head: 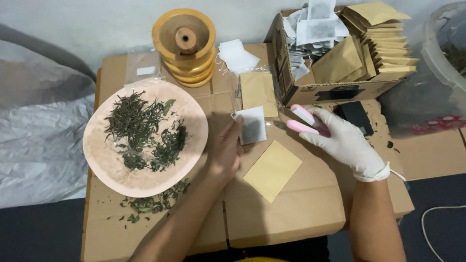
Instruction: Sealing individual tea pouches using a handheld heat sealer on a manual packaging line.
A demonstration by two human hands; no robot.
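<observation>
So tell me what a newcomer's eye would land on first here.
Probably the pale pink plate at left, heaped with dried green leaves. At centre, the bare left hand holds a small white tea bag, while the gloved right hand grips a pink-handled tool. Top right, a cardboard box overflows with white bags and tan envelopes.

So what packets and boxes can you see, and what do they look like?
Cardboard box: top right, brown, open, stuffed with packets.
Tan envelopes: stacked inside the box, flat.
White tea bag: square, in the left hand.
Tan envelope: flat on the cardboard table.
Clear bag: top left, white label.
</observation>
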